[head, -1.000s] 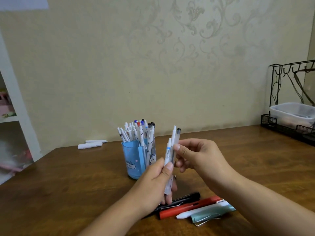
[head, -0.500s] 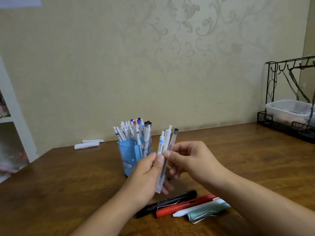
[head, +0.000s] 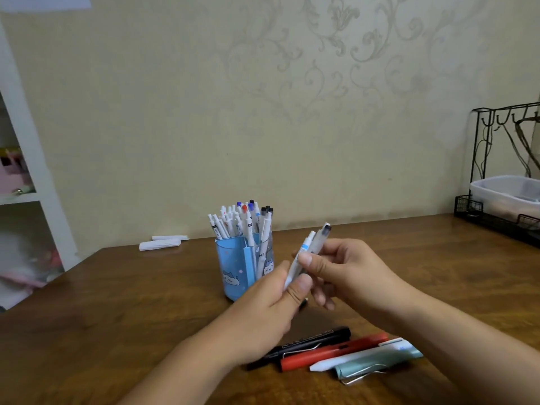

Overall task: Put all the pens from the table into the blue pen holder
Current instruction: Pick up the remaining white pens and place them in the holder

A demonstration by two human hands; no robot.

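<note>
The blue pen holder stands mid-table, packed with several white pens. Just right of it, my left hand and my right hand both grip a small bunch of white pens, tilted with the clicker ends up and to the right. Their lower ends are hidden behind my left fingers. On the table in front of me lie a black pen, a red pen, a white pen and a pale teal pen, side by side.
Two white rolled items lie at the table's far left edge. A black wire rack with a clear plastic box stands at the far right. A white shelf unit is on the left.
The bunch of pens has tipped further to the right and lower between my hands, with my right thumb now pressed on it. The pens on the table have stayed put.
</note>
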